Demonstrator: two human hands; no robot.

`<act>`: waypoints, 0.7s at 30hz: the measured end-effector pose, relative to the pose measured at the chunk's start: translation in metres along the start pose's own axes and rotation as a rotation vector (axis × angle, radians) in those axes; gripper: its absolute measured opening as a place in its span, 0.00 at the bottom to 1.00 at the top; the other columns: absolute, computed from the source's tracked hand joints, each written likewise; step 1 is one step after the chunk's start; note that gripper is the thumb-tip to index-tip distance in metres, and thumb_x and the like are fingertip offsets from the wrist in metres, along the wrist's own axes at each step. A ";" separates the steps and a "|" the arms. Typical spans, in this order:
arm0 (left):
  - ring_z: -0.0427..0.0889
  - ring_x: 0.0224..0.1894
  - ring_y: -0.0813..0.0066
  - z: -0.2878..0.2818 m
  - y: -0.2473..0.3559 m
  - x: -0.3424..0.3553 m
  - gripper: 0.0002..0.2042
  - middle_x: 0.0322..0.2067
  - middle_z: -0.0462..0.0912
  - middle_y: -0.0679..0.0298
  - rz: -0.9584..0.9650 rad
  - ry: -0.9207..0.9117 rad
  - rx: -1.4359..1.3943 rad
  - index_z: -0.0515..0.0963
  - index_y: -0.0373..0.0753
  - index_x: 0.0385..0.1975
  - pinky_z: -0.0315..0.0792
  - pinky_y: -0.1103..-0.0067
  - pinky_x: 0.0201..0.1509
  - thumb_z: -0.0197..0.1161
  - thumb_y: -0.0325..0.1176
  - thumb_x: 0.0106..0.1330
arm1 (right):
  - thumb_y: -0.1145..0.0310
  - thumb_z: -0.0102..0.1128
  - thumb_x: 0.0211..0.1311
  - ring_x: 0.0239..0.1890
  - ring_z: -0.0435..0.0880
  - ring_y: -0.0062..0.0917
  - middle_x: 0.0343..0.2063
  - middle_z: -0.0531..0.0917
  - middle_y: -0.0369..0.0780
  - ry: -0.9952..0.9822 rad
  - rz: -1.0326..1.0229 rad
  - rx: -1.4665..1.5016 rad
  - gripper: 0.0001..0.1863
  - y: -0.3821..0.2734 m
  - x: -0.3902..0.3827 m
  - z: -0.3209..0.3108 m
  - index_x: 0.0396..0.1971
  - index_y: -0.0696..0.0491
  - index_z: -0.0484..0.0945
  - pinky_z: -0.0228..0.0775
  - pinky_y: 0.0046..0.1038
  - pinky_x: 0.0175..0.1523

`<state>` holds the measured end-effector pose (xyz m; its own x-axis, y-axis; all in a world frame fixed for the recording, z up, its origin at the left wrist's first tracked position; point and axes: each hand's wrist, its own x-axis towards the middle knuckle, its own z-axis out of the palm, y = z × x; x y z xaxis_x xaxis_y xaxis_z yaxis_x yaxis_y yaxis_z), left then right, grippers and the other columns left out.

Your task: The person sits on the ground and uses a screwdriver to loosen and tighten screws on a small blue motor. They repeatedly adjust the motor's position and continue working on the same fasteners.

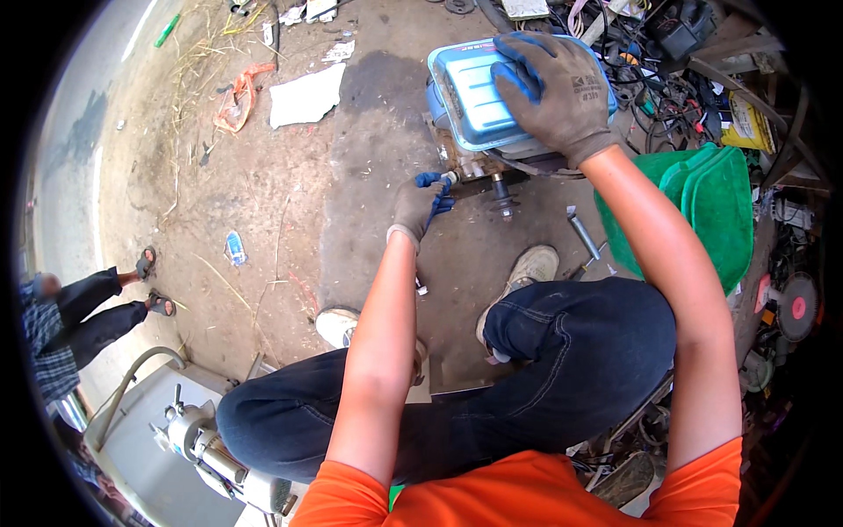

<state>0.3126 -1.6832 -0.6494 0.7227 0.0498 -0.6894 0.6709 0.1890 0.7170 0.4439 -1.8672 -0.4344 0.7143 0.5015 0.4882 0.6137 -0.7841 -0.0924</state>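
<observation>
A machine with a light-blue ribbed metal cover [479,92] stands on the ground in front of me. Gloved in grey with a blue palm, my right hand [558,92] rests on the cover's right side, its fingers stretched out and apart. Below the cover, metal pipe fittings [474,167] stick out of the machine's near side. My left hand [421,204], in a matching glove, has its fingers closed round the end of a small fitting [451,176] there; the fingers partly hide it. A metal stem with a round flange [502,198] points down toward me, just right of that hand.
A green plastic bin [702,206] stands at the right, near a metal tube [583,233] on the ground. Cables and scrap [650,88] pile up at the far right. White sheet [306,95] and orange plastic [239,98] lie at the far left. Another person [79,321] is at the left.
</observation>
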 end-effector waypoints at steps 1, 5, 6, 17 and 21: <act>0.85 0.32 0.78 0.004 0.001 -0.001 0.11 0.35 0.87 0.64 0.087 0.026 0.158 0.83 0.31 0.49 0.79 0.80 0.36 0.63 0.27 0.70 | 0.48 0.65 0.61 0.52 0.84 0.39 0.49 0.86 0.40 -0.008 0.003 -0.002 0.22 0.000 0.000 -0.001 0.48 0.46 0.87 0.71 0.41 0.63; 0.83 0.29 0.78 0.003 0.010 -0.007 0.11 0.34 0.87 0.66 0.313 0.008 0.500 0.83 0.35 0.49 0.77 0.79 0.33 0.63 0.29 0.70 | 0.47 0.65 0.61 0.53 0.83 0.39 0.50 0.86 0.40 0.013 0.010 -0.025 0.22 0.001 0.000 0.001 0.49 0.45 0.87 0.70 0.41 0.64; 0.83 0.29 0.78 0.001 0.003 0.000 0.11 0.34 0.87 0.66 0.295 0.006 0.279 0.83 0.35 0.49 0.77 0.79 0.33 0.63 0.29 0.70 | 0.47 0.65 0.61 0.53 0.83 0.39 0.50 0.86 0.40 0.007 0.011 -0.025 0.22 0.001 -0.001 -0.001 0.49 0.45 0.87 0.69 0.41 0.64; 0.80 0.31 0.83 0.007 -0.001 -0.008 0.10 0.33 0.84 0.68 0.341 0.038 0.164 0.86 0.38 0.43 0.73 0.81 0.31 0.60 0.26 0.66 | 0.46 0.64 0.62 0.54 0.83 0.38 0.50 0.86 0.41 0.021 0.016 -0.014 0.22 0.000 -0.002 0.002 0.49 0.45 0.87 0.69 0.41 0.64; 0.78 0.29 0.84 0.001 -0.002 0.011 0.11 0.34 0.85 0.69 0.140 0.152 0.117 0.86 0.37 0.45 0.73 0.81 0.31 0.60 0.25 0.66 | 0.45 0.64 0.62 0.54 0.83 0.38 0.50 0.86 0.41 0.034 0.006 -0.017 0.23 -0.001 0.000 0.008 0.49 0.45 0.87 0.70 0.42 0.64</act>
<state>0.3191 -1.6838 -0.6580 0.7828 0.2167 -0.5834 0.5867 0.0556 0.8079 0.4460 -1.8636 -0.4409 0.7060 0.4844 0.5167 0.6035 -0.7932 -0.0810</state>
